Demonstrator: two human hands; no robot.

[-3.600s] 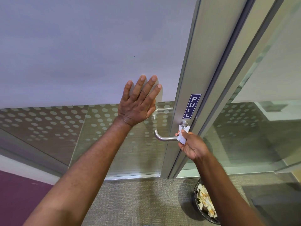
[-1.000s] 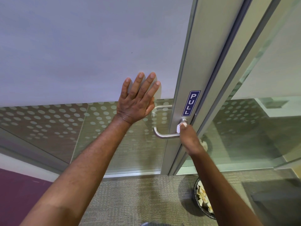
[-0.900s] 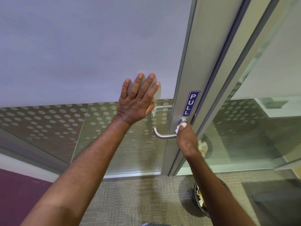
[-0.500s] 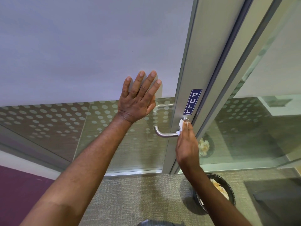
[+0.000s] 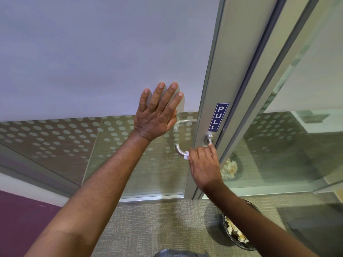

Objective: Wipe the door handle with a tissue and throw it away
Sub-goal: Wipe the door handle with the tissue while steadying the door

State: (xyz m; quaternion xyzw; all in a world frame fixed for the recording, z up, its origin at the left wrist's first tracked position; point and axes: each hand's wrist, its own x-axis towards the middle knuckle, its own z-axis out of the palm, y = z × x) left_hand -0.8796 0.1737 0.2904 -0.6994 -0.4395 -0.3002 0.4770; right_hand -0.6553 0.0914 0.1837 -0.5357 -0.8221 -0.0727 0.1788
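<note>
I see my left hand [image 5: 157, 115] spread flat with fingers splayed, pressed against the frosted glass door [image 5: 92, 62], just left of the door handle [image 5: 179, 150]. My right hand [image 5: 204, 164] is wrapped over the handle's horizontal bar, clenched on a white tissue [image 5: 186, 156]; only a small corner of it pokes out at the left of my knuckles, touching the handle's bend. My forefinger reaches up to the handle's round base. A blue PULL sign [image 5: 218, 117] sits on the frame just above the handle. Below the handle, on the carpet, stands a dark bin [image 5: 239, 232] holding crumpled paper.
</note>
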